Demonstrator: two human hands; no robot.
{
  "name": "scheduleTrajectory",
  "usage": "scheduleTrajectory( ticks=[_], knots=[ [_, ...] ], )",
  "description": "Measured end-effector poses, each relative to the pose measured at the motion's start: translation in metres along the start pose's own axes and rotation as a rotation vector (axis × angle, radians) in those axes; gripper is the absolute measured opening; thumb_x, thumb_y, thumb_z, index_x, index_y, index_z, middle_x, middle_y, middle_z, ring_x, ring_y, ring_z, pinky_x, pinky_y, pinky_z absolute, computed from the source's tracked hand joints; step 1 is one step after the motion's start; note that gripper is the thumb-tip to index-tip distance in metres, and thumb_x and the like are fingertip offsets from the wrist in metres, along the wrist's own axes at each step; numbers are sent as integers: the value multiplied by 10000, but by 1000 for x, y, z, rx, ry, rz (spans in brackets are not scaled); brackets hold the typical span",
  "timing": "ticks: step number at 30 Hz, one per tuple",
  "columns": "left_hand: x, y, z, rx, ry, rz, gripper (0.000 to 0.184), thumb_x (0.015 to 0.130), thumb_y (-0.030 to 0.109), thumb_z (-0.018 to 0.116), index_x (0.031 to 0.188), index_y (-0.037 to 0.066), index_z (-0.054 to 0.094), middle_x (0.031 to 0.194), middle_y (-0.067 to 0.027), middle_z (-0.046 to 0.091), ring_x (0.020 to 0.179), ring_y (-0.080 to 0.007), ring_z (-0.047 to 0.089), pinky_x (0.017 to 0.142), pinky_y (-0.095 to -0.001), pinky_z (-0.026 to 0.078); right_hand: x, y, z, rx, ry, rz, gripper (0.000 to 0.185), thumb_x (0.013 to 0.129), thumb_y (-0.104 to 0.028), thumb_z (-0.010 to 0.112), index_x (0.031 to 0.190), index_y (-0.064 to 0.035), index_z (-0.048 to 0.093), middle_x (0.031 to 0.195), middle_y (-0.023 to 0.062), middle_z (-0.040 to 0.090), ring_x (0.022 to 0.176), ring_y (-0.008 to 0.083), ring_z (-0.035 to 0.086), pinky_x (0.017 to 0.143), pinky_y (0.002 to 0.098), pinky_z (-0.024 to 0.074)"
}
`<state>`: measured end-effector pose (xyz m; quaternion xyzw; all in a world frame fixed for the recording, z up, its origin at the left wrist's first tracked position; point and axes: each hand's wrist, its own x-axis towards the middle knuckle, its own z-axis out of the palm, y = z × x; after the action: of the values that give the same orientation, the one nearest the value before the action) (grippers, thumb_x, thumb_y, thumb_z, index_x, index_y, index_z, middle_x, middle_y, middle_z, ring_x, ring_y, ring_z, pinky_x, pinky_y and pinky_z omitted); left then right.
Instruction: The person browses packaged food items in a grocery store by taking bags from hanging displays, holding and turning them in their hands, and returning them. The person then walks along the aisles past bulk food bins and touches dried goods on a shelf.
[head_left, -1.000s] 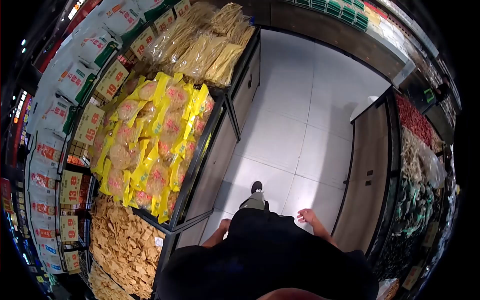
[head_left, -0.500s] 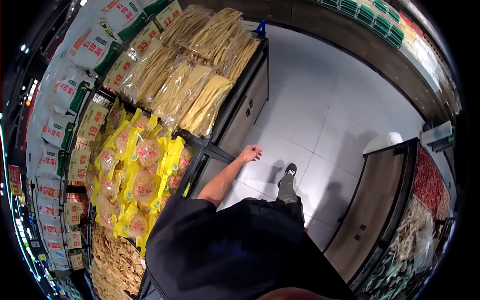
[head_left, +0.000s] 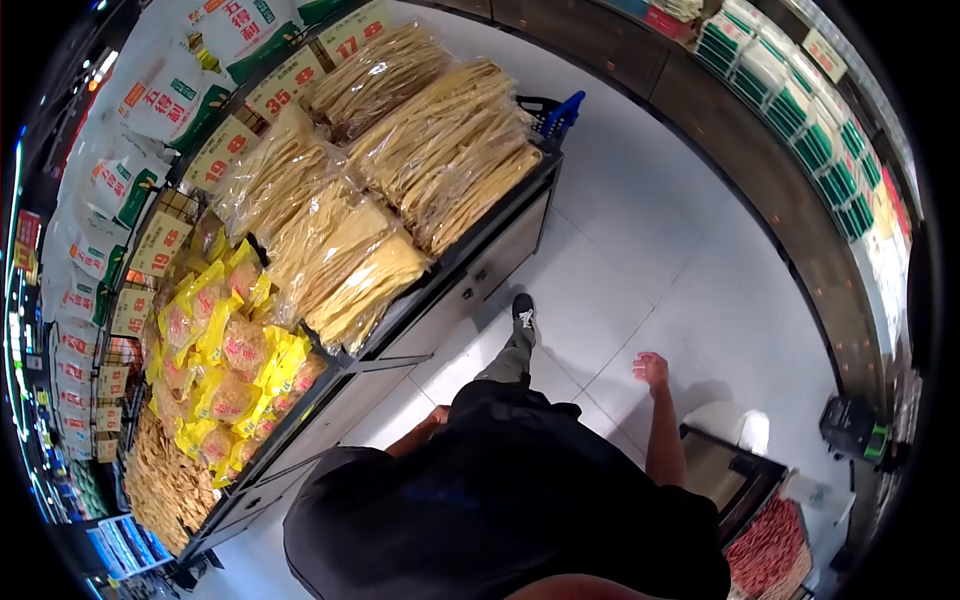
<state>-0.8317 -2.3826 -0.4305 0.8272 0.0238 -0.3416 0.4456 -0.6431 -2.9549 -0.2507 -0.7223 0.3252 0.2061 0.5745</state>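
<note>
My right hand (head_left: 651, 368) hangs over the tiled floor to the right of my body, its fingers loosely curled and a little apart, with nothing visible in them. My left hand (head_left: 437, 415) is low against my dark shirt, beside the display cabinet; its fingers are mostly hidden. Left of me, clear bags of dried yellow sticks (head_left: 440, 150) lie piled on the cabinet top. Nearer to me are yellow-edged bags (head_left: 232, 345) with round contents and red print. Neither hand touches these goods.
White sacks (head_left: 165, 100) and price cards (head_left: 160, 243) line the far left. A blue-handled basket (head_left: 545, 112) stands at the cabinet's end. Ahead runs a long shelf with green-and-white packs (head_left: 800, 115). A bin of red dried goods (head_left: 768, 540) stands at lower right.
The view has shifted forward along the aisle and turned. My left hand has swung back toward my body, and my right hand has come into view. The other foot is now forward.
</note>
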Motion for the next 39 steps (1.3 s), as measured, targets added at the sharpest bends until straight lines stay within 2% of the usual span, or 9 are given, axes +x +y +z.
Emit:
scheduleTrajectory(
  ticks=[5, 10, 13, 18, 21, 25, 26, 29, 39],
  knots=[
    [108, 11, 27, -498, 146, -455, 340, 843, 277, 626, 1000, -21, 667, 906, -95, 685, 806, -209, 632, 752, -398, 504, 73, -192, 45, -107, -183, -356, 228, 926, -188, 496, 1019, -15, 610, 821, 99, 654, 646, 147, 616, 563, 253, 499],
    [240, 52, -17, -792, 270, -135, 316, 641, 307, 763, 710, 8, 686, 749, -96, 666, 671, -177, 587, 582, -382, 465, 83, -374, 148, -209, -493, -624, 180, 925, -134, 543, 1030, -4, 612, 841, 80, 658, 736, 118, 610, 668, 254, 502],
    [190, 196, -116, -806, 288, 49, 276, 685, 176, 711, 894, -6, 706, 848, -96, 694, 764, -171, 623, 687, -318, 507, 56, -460, 198, -336, -543, -912, 169, 894, -117, 575, 1018, -13, 623, 877, 84, 656, 767, 161, 612, 702, 289, 496],
    [208, 237, -126, -578, 393, -223, 244, 729, 111, 662, 937, -14, 686, 889, -92, 677, 815, -176, 624, 716, -283, 504, 25, -573, 261, -526, -453, -1615, 229, 784, -51, 640, 1012, -69, 649, 1101, 94, 575, 1113, 293, 489, 893, 379, 439],
    [200, 259, -101, -1251, 468, -328, 198, 812, 97, 613, 969, -15, 654, 883, -94, 666, 810, -159, 623, 755, -285, 500, 42, -604, 305, -583, -600, -1802, 311, 776, -155, 680, 1081, -110, 640, 1221, 93, 513, 1225, 307, 407, 1018, 424, 349],
    [205, 289, -76, -1061, 641, -484, 211, 875, 86, 544, 1035, -23, 627, 891, -81, 667, 837, -161, 626, 760, -302, 503, 63, -620, 355, -739, -791, -2048, 629, 768, -333, 718, 1337, -206, 483, 1363, 107, 402, 1318, 314, 312, 1082, 486, 271],
    [209, 280, -66, -358, 543, -184, 234, 908, 113, 488, 1058, -6, 623, 893, -74, 667, 839, -169, 625, 755, -312, 504, 66, -621, 362, -732, -826, -2051, 629, 768, -333, 718, 1337, -206, 483, 1363, 107, 402, 1318, 314, 312, 1082, 486, 271],
    [230, 284, -35, -1057, 724, -435, 256, 942, 142, 428, 1083, 27, 608, 926, -61, 648, 797, -154, 609, 707, -289, 495, 74, -624, 373, -944, -833, -2159, 838, 751, -421, 723, 1450, -257, 291, 1389, 148, 367, 1315, 339, 317, 1072, 535, 260],
    [249, 445, -48, -1552, 1114, -592, 236, 969, 217, 467, 1098, 62, 590, 916, -66, 637, 772, -140, 598, 641, -266, 475, 76, -659, 391, -1056, -1313, -2034, 792, 796, -334, 689, 1455, -240, 260, 1250, 185, 481, 1192, 345, 457, 1002, 483, 378]
  ],
)
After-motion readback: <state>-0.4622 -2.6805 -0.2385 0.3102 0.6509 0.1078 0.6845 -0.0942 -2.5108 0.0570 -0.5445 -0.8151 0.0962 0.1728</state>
